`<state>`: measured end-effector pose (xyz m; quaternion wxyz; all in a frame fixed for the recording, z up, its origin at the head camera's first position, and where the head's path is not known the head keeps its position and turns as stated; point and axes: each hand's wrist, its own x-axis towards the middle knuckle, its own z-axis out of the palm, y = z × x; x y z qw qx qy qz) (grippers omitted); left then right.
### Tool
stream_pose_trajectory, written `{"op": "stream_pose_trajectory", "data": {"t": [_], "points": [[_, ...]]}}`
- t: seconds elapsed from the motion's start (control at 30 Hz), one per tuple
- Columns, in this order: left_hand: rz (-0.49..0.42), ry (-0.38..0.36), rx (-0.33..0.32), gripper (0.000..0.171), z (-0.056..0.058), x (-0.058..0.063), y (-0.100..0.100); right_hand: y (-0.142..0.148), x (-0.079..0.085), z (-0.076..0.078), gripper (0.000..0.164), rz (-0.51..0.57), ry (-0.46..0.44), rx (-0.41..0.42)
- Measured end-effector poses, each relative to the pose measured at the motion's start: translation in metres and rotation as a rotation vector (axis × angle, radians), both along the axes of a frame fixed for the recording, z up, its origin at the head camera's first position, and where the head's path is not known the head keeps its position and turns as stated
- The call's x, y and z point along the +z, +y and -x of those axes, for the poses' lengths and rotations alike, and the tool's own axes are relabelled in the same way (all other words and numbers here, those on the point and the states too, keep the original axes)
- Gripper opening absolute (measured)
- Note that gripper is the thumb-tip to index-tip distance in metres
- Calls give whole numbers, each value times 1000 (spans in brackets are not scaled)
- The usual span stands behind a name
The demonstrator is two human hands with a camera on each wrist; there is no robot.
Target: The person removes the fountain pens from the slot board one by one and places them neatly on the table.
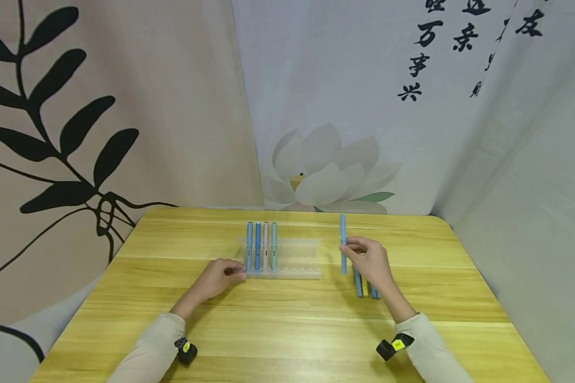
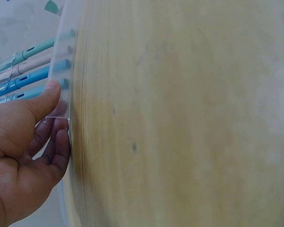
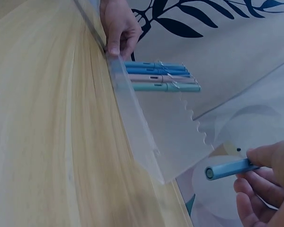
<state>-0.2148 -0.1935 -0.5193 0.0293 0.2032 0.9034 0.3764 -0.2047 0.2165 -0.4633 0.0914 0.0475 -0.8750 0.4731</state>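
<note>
A clear plastic pen rack (image 1: pixel 297 275) with a notched back edge stands on the table. In its left part lie a light blue pen (image 1: pixel 249 247), a darker blue pen (image 1: pixel 257 247), a pale pink pen (image 1: pixel 265 247) and a mint green pen (image 1: pixel 274 247), side by side. My left hand (image 1: pixel 219 277) pinches the rack's left end, thumb on the front lip. Right of the rack, my right hand (image 1: pixel 370 261) pinches a blue pen (image 3: pixel 229 169) between thumb and fingers, held upright in the head view and apart from the rack.
Beneath my right hand, several more pens lie on the wooden table (image 1: pixel 278 330), among them a blue pen (image 1: pixel 358 282) and a yellow pen (image 1: pixel 365 288); the hand partly hides them. A printed curtain (image 1: pixel 187 106) hangs behind the table's back edge.
</note>
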Motion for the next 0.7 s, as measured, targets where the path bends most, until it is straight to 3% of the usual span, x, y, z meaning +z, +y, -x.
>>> {"op": "stream_pose_trajectory", "data": {"t": [0.23, 0.7], "points": [[0, -25, 9, 28, 0, 0, 1, 19, -3, -3, 37, -8, -21, -40], [3, -9, 5, 28, 0, 1, 1, 58, -10, -12, 39, -63, -70, -172]]}}
